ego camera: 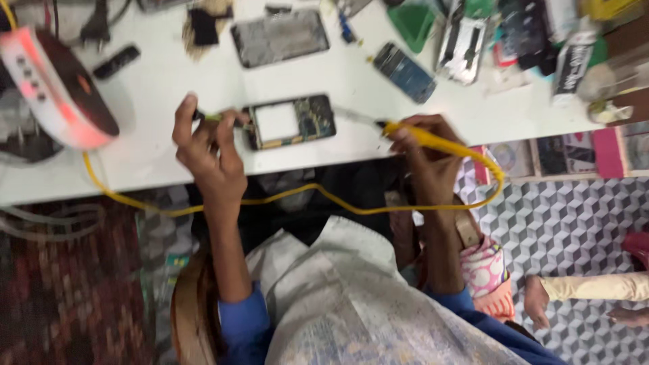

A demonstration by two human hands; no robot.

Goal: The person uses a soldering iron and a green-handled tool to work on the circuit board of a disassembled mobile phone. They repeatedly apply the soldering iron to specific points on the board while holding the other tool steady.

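Observation:
An opened phone [289,122] with its circuit board bare lies near the front edge of the white table [162,81]. My left hand [206,145] is at the phone's left end and pinches a small dark tool with a green tip [213,117] against it. My right hand [426,152] grips a yellow soldering iron [433,137]. Its metal tip [355,116] points left and ends just right of the phone. The iron's yellow cable [324,196] loops below the table edge and runs off to the left.
A red and white device [57,84] stands at the table's left. A second phone frame [280,37], a blue circuit board [405,71], a green piece [412,23] and other parts litter the back. Another person's bare feet [537,301] rest on patterned floor at lower right.

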